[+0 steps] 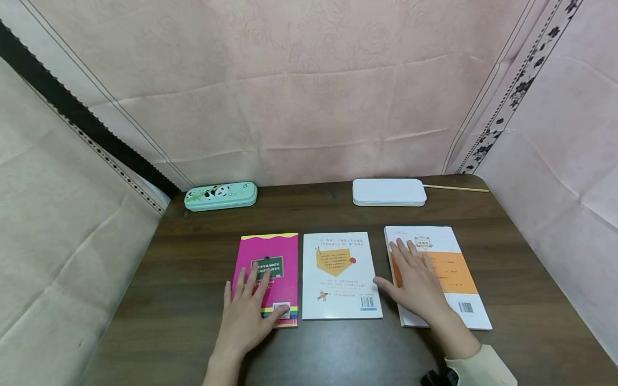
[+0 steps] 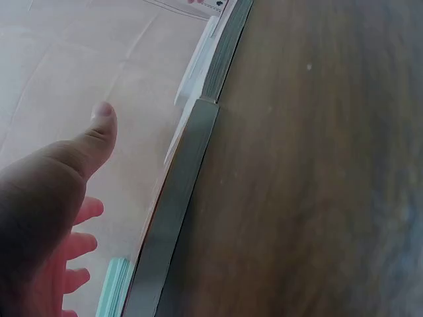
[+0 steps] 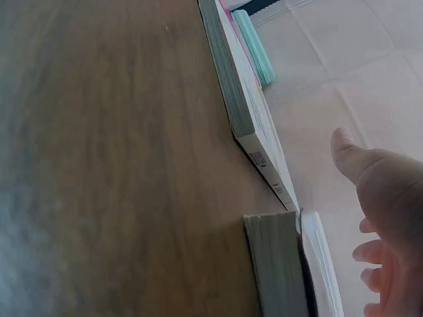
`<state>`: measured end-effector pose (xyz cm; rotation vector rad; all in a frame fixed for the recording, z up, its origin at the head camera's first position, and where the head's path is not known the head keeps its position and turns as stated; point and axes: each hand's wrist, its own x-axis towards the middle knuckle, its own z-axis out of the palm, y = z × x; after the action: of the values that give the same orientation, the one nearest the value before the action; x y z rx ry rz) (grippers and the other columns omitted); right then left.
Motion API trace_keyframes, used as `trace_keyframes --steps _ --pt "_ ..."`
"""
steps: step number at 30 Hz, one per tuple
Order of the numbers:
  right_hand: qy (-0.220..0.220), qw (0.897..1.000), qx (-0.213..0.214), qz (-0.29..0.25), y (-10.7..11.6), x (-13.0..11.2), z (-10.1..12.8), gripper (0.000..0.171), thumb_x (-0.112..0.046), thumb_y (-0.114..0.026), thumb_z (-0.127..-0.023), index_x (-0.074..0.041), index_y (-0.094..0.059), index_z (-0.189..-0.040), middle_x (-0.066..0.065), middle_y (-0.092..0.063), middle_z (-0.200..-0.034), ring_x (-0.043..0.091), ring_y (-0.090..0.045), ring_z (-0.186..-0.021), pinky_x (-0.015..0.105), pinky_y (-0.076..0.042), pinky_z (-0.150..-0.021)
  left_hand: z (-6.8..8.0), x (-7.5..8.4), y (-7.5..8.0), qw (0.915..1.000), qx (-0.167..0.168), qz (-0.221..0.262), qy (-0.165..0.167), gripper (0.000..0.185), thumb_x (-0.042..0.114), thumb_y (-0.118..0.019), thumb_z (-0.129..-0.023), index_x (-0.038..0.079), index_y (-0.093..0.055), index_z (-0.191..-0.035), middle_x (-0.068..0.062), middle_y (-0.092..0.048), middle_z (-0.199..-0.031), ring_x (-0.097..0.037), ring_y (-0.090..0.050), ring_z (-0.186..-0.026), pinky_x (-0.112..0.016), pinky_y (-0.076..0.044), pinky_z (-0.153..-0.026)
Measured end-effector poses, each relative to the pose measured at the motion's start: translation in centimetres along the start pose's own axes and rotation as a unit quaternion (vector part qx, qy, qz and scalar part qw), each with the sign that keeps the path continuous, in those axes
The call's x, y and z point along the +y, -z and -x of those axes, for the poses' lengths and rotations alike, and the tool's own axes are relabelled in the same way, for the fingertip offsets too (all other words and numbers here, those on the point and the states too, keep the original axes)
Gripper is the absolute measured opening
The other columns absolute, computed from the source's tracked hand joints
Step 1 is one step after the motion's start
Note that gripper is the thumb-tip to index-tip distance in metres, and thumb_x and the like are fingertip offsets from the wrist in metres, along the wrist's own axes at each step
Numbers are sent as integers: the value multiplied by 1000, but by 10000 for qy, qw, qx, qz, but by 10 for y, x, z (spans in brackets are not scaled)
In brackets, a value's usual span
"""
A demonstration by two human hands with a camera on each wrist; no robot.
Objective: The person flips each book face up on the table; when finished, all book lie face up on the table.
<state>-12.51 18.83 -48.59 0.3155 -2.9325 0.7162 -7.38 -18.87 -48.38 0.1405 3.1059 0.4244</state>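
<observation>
Three books lie in a row on the brown table. My left hand (image 1: pixel 243 324), fingers spread and mostly straight, is over the lower left of a magenta book (image 1: pixel 286 251). Beside that book lies a white book (image 1: pixel 340 305) with a yellow pentagon and a barcode. Over the left part of a white and orange book (image 1: pixel 456 273) is my right hand (image 1: pixel 419 285), its fingers extended and its thumb reaching toward the white book. Both wrist views show a raised thumb, on the left hand (image 2: pixel 49 191) and the right hand (image 3: pixel 396 211). I cannot tell whether either hand touches its book.
At the back left stands a mint-green pencil case (image 1: pixel 221 196) with panda pictures. A white flat case (image 1: pixel 389 192) lies at the back right, with a thin pale stick (image 1: pixel 456 188) beside it. Pale cloth (image 1: pixel 309 107) hangs behind and along both sides of the table (image 1: pixel 164 321).
</observation>
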Motion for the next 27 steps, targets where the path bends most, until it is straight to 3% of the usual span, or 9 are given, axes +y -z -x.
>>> trace_keyframes --steps 7,12,19,27 --pt "-82 9977 113 -657 9 -3 -12 84 -46 -76 -89 -5 -41 -153 21 -42 -155 44 -37 -142 66 -33 -110 -1 1 5 9990 316 309 45 93 60 -79 -77 13 -50 -151 -15 -37 -160 -40 -27 -148 -67 -18 -117" --pt "8 9953 221 -945 14 -7 -25 79 -44 -75 -91 -7 -42 -153 19 -44 -154 41 -40 -142 65 -36 -109 4 -5 10 9974 520 485 144 90 56 -82 -77 11 -51 -149 -16 -41 -156 -39 -35 -143 -67 -27 -114" --pt "348 9929 326 -1092 9 -17 -41 71 -40 -74 -93 -2 -49 -147 19 -60 -138 37 -53 -130 58 -45 -105 13 -18 12 9949 772 639 151 78 48 -84 -79 9 -61 -141 -18 -51 -147 -41 -45 -135 -67 -38 -105" --pt "458 9924 161 -1134 -4 -25 -58 68 -38 -74 -93 -1 -51 -145 19 -57 -141 38 -51 -132 58 -44 -106 20 -27 13 9952 452 640 589 81 54 -80 -81 8 -57 -145 -20 -46 -150 -41 -41 -137 -68 -37 -107"
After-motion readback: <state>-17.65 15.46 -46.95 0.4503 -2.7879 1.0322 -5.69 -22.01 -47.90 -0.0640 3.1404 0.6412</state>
